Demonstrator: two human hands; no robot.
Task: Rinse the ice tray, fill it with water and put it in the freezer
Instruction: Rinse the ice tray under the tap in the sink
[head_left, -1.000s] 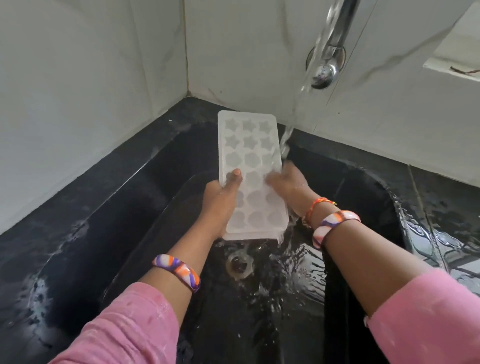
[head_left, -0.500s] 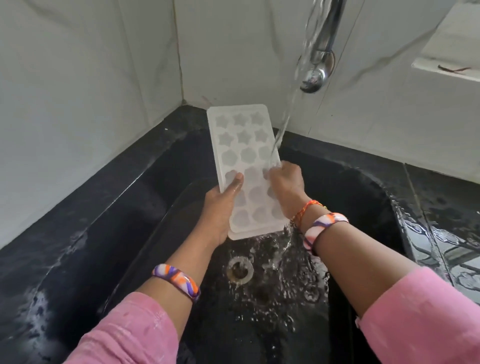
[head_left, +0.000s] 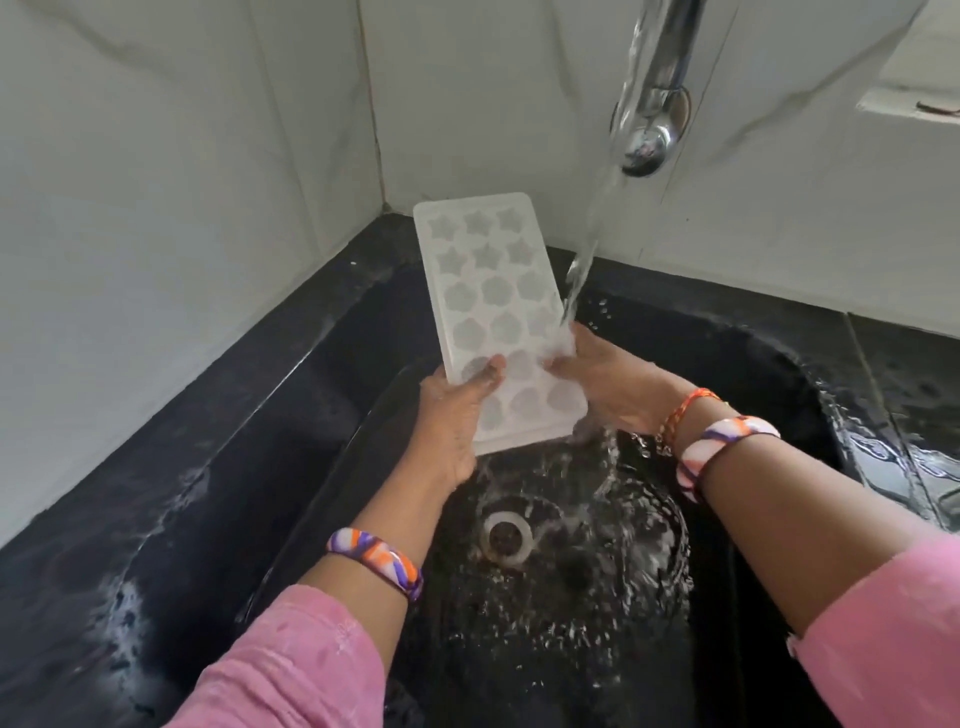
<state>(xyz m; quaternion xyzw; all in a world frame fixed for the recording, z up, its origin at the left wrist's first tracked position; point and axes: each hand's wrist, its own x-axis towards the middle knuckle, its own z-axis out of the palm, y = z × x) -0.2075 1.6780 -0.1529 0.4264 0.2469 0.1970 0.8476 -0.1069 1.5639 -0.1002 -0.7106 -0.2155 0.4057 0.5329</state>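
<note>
1. We stand at a glossy black stone sink (head_left: 769, 364) set into a wet black counter (head_left: 156, 493) in a corner of white marble-veined wall tiles (head_left: 182, 182).
2. A chrome tap (head_left: 660, 88) juts from the back wall, and its stream of water (head_left: 592, 228) falls toward the basin.
3. Water splashes around the round white-rimmed drain (head_left: 506, 535) on the sink floor.
4. We hold the white translucent plastic ice tray (head_left: 493, 312), with star and flower moulds, tilted above the basin, its far end raised toward the wall corner.
5. Our left hand (head_left: 457, 410) grips the tray's near left edge, thumb lying across the moulded face and fingers hidden underneath.
6. Our right hand (head_left: 608, 379) clasps the near right edge, fingertips curled onto the tray just where the stream lands.
7. Water runs off the tray's lower edge into the sink.
8. Striped orange, purple and white bangles (head_left: 379, 561) circle both wrists, an orange thread band (head_left: 685, 410) sits on the right, and pink sleeves (head_left: 291, 660) cover the forearms.
</note>
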